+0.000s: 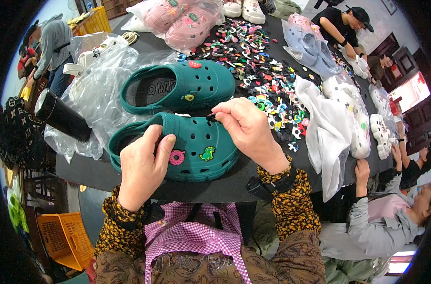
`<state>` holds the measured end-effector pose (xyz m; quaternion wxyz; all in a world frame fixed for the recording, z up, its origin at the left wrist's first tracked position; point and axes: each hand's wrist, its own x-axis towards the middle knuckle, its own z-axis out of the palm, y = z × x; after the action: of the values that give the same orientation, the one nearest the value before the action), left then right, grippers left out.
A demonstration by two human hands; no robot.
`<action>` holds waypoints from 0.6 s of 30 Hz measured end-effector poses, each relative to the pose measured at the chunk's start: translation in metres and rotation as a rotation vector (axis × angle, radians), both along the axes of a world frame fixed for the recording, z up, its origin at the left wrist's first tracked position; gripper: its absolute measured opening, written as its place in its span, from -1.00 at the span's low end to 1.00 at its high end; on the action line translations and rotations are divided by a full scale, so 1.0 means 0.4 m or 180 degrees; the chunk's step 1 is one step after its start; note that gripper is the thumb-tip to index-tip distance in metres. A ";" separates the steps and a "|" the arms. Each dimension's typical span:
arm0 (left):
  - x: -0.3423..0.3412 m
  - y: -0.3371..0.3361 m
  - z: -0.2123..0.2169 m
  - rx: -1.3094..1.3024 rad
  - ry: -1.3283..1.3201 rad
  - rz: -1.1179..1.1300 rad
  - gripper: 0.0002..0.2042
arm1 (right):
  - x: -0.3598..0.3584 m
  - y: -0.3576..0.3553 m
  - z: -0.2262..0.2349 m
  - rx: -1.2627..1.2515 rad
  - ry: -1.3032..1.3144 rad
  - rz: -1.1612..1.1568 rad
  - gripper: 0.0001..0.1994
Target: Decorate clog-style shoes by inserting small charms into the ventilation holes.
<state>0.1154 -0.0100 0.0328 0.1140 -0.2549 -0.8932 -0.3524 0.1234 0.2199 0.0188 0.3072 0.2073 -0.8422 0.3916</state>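
R hand (pixel 248 132): dark bit (pixel 212 117) at fingertips, mostly hidden, too small to ID. L hand (pixel 142 165) blocks pt of near green clog (pixel 183 142). Pink clogs (pixel 189 26) up top cut by edge; white clogs (pixel 253 11) next to them, ditto. Loose charms (pixel 263 71): most too small to ID. White shoe (pixel 101 53), L side: partly veiled by plastic bag (pixel 106 111), details unclear.

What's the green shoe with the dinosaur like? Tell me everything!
That clog is dark green and looks rubbery, with holes, a dark inside, a pink ring charm and a green dinosaur charm. Its toe points right, beside a matching clog, at the dark table's edge. The left hand grips its opening; the right hand pinches a small dark piece near its top.
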 end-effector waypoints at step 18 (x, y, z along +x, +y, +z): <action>0.000 0.000 0.001 -0.0026 0.0023 -0.0001 -0.81 | 0.009 0.004 0.010 0.0777 0.0275 0.0086 -0.84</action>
<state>0.1155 -0.0100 0.0334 0.1162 -0.2568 -0.8942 -0.3478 0.1268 0.2216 0.0227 0.3103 0.2711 -0.8668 0.2809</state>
